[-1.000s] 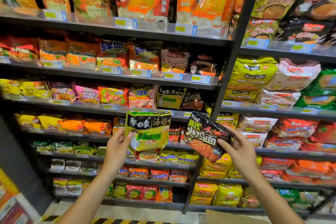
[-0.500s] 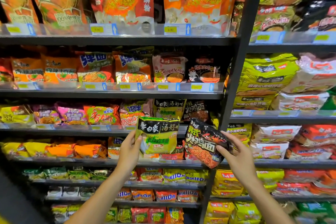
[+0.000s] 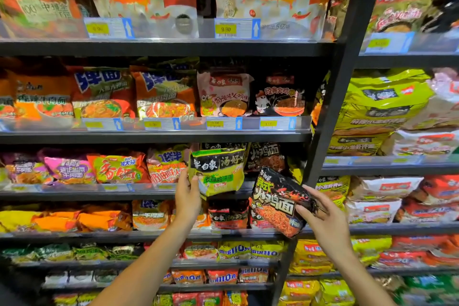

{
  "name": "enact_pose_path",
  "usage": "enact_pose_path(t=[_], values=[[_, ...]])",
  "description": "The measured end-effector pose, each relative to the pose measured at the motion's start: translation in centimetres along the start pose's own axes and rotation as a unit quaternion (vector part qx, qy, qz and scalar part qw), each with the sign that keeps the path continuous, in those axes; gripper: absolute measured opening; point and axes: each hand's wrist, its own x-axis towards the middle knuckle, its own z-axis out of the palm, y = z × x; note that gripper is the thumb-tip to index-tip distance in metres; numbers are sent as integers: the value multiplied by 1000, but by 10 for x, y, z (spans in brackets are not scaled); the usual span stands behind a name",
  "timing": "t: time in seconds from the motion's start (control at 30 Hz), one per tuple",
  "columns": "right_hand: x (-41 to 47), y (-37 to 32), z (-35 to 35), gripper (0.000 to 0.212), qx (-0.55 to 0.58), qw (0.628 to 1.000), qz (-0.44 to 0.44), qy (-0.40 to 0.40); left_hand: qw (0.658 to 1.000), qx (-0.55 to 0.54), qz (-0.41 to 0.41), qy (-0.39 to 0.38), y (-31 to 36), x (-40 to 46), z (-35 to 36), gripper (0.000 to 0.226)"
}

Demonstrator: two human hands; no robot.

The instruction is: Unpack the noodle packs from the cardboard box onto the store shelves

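My left hand (image 3: 187, 196) grips a green and black noodle pack (image 3: 218, 171) by its lower left corner and holds it upright at the front edge of the third shelf (image 3: 74, 192), in front of matching packs there. My right hand (image 3: 323, 216) holds a black noodle pack (image 3: 278, 202) with red noodles printed on it, tilted, lower and to the right, in front of the dark upright post (image 3: 320, 131). More black packs (image 3: 267, 156) stand on the shelf just above it. The cardboard box is out of view.
Dark shelves full of noodle packs fill the view, with price tags (image 3: 224, 28) along their clear front rails. A second shelving bay (image 3: 387, 166) with yellow, white and red packs stands to the right of the post.
Both hands have moved up and closer to the shelves with their packs. The green pack now reaches the third shelf's front edge, and the view has drawn nearer and higher.
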Motion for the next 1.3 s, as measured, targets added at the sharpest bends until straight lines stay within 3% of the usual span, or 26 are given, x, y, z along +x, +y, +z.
enact_pose_path(t=[0.13,0.3,0.57,0.7,0.8,0.9,1.0,1.07,1.17,1.3], values=[[8,5,4,52,-1,1000,2,-2,999,7,47,24,-3,25,17,17],[12,5,8,51,11,1000,-3,-4,996,23,64,63,-3,46,37,16],[16,16,6,49,27,1000,14,3,995,92,31,-8,-27,58,57,31],[17,17,5,49,35,999,13,1,982,178,49,-35,-36,64,60,9],[20,13,8,50,34,999,7,2,963,260,38,-66,-39,69,56,20],[26,7,11,51,23,1000,-7,11,960,260,68,-81,-41,57,52,16],[36,-2,17,49,10,999,-29,17,963,241,111,-54,-45,30,48,68],[44,-9,23,47,-9,998,-48,25,948,253,191,-26,-46,15,49,72],[57,-14,34,46,-26,996,-71,51,899,315,293,-84,-46,4,61,62],[73,-19,50,45,-38,994,-81,63,806,481,303,-161,-55,15,76,56]])
